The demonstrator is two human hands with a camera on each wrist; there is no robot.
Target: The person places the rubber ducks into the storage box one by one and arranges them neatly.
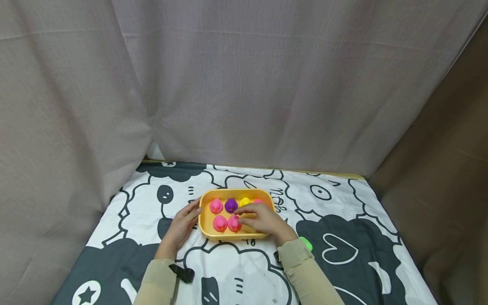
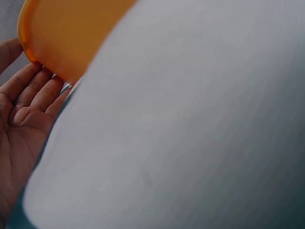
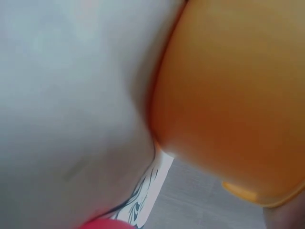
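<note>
A yellow tray [image 1: 244,236] holds several small toy ducks. My left hand [image 1: 182,225] grips the tray's left rim; in the left wrist view its thumb and fingertips meet the tray wall [image 2: 62,38]. Over the tray's right half, my right hand [image 1: 264,219] holds a pink toy duck [image 1: 234,223] at its right side, between thumb and index finger. Left of it sits another pink duck [image 1: 220,223]. Behind them stand a pink duck [image 1: 216,206], a purple duck [image 1: 231,206], a yellow duck [image 1: 245,202] and a partly hidden pink one [image 1: 258,201].
A bright green object [image 1: 306,243] lies beside my right wrist, partly covered. The tray rests on a black-and-white cartoon cloth [image 1: 236,271], with grey curtains [image 1: 248,93] behind. A pink shape [image 3: 108,224] shows only partly in the right wrist view.
</note>
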